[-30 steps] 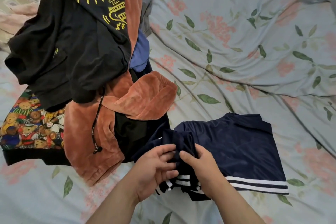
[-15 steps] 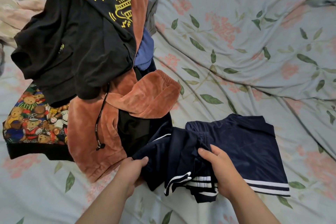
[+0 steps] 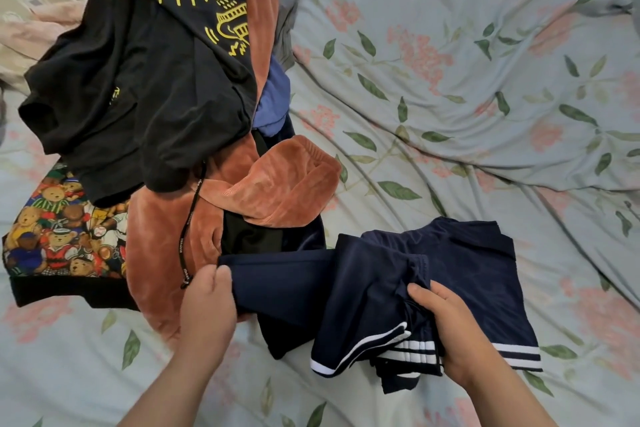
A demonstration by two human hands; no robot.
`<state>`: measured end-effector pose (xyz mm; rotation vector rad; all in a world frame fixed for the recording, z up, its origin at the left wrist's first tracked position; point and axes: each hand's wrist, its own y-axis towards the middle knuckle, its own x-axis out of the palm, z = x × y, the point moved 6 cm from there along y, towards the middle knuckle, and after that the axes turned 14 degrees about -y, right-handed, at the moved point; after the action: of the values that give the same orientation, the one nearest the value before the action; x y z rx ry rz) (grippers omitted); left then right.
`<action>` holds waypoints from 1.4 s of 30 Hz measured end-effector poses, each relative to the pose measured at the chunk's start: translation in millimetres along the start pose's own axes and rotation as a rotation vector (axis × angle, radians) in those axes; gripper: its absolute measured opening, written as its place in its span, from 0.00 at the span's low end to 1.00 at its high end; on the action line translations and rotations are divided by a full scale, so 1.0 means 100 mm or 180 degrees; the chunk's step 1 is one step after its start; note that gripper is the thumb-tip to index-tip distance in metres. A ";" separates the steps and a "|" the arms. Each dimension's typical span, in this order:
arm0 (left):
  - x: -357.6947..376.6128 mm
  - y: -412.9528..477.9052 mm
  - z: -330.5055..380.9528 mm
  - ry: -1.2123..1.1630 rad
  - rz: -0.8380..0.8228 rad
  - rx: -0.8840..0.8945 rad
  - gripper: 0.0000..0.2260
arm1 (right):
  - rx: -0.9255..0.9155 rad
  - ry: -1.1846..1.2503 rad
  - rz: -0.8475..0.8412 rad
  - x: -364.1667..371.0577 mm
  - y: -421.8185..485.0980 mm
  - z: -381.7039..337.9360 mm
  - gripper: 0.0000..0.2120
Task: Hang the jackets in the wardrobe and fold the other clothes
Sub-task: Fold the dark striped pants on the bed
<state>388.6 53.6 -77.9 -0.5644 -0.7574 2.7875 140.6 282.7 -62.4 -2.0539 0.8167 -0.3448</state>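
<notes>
A navy garment with white stripes [image 3: 467, 274] lies partly spread on the bed at the lower middle. My left hand [image 3: 207, 305] grips its left edge, stretched out toward the clothes pile. My right hand [image 3: 450, 326] clutches a bunched fold near the striped hem. An orange velvet hoodie [image 3: 277, 191] with a black drawstring lies just left of the navy garment. On top of it sits a black garment with a yellow print [image 3: 156, 55], and a teddy-bear print garment [image 3: 62, 239] pokes out at the far left.
Everything rests on a bed with a pale floral sheet [image 3: 467, 80], rumpled at the right. A blue garment [image 3: 273, 97] and a grey one [image 3: 287, 21] peek from under the pile. A beige blanket [image 3: 27, 10] lies at the upper left.
My hands have moved apart: the left one pulled the navy garment's edge out to the left, spreading it, while the right one kept hold of the bunched fold.
</notes>
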 end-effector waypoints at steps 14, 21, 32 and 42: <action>-0.61 0.78 0.66 0.2508 0.0614 0.1224 0.09 | -0.0225 -0.0045 -0.0063 -0.14 -0.07 -0.29 0.14; 0.15 -0.05 0.28 0.0553 -0.0913 0.0454 0.03 | -0.0394 -0.0077 -0.0402 0.36 -0.12 -0.36 0.12; 0.05 -0.19 0.18 -0.0485 -0.1435 -0.0445 0.20 | -0.0495 -0.0280 -0.0657 1.30 0.19 -0.29 0.17; -0.89 0.60 -0.22 0.0403 0.0577 -0.0327 0.10 | -0.0413 -0.1045 -0.0205 1.53 0.32 -0.26 0.06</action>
<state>473.0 -13.1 -99.0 -0.8599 -0.8655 2.8527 227.5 151.9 -82.2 -2.1846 0.5855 0.0139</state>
